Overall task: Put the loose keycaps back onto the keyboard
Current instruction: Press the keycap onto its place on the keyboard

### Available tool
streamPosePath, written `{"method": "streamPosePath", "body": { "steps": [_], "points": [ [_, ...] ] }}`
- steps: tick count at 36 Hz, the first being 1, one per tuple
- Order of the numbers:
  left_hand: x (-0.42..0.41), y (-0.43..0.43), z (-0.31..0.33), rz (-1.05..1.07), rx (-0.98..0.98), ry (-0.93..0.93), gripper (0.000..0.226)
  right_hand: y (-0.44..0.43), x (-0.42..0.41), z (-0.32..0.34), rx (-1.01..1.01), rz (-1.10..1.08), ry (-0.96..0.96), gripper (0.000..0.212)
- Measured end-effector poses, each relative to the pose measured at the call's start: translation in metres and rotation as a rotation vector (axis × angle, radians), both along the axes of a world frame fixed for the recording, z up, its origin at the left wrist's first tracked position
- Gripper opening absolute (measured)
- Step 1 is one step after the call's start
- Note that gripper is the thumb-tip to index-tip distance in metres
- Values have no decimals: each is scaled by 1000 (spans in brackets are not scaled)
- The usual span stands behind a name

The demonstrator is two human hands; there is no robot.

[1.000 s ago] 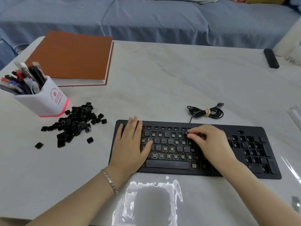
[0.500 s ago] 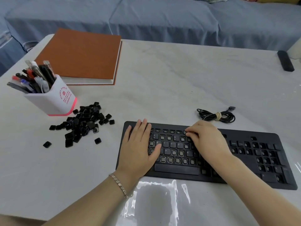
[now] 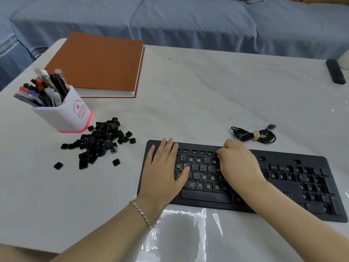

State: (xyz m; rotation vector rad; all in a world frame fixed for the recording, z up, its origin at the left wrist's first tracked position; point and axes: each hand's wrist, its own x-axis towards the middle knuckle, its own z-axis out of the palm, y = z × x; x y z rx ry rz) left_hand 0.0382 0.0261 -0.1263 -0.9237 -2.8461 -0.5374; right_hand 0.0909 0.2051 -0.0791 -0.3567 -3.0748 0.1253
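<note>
A black keyboard lies on the white table, with several bare switch sockets showing among fitted keys. My left hand rests flat on its left end, fingers spread, holding nothing. My right hand is curled over the upper middle rows, fingertips pressing down near the number row; whether a keycap is under them is hidden. A pile of loose black keycaps sits on the table left of the keyboard, with a few strays around it.
A white pen holder full of pens stands behind the pile. An orange-brown book lies at the back left. A coiled black cable lies behind the keyboard, a black remote at far right. Glossy film covers the near table edge.
The view has shifted so everything sits further right in frame. My right hand's fingertips have moved slightly up towards the top rows. My left hand stays flat on the keyboard.
</note>
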Motion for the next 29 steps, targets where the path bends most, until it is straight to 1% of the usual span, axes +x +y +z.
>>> {"method": "streamPosePath", "body": {
  "steps": [2,4,8,11,15,20,24,26,27,28,29],
  "points": [
    [0,0,0,1,0,0,62,-1,-2,2,27,19,-1,32],
    [0,0,0,1,0,3,62,2,-3,-2,21,24,10,37],
    [0,0,-1,-1,13,1,62,4,-1,-3,2,60,22,31],
    [0,1,-1,-1,25,0,62,2,4,-5,43,115,97,32],
    [0,1,-1,0,37,6,61,2,11,-10,59,130,179,24],
    [0,1,-1,-3,35,8,61,-1,13,-15,114,131,177,24],
    [0,1,-1,0,33,0,61,-2,14,-18,73,129,187,20],
    [0,0,0,0,33,-8,62,0,17,-19,3,98,166,15],
    [0,0,0,1,31,-11,62,3,18,-17,-79,65,121,21],
    [0,0,0,1,28,-12,61,6,19,-13,-199,21,51,27],
    [0,0,0,1,26,-13,61,9,22,-8,-351,-49,20,29]
  ]
}}
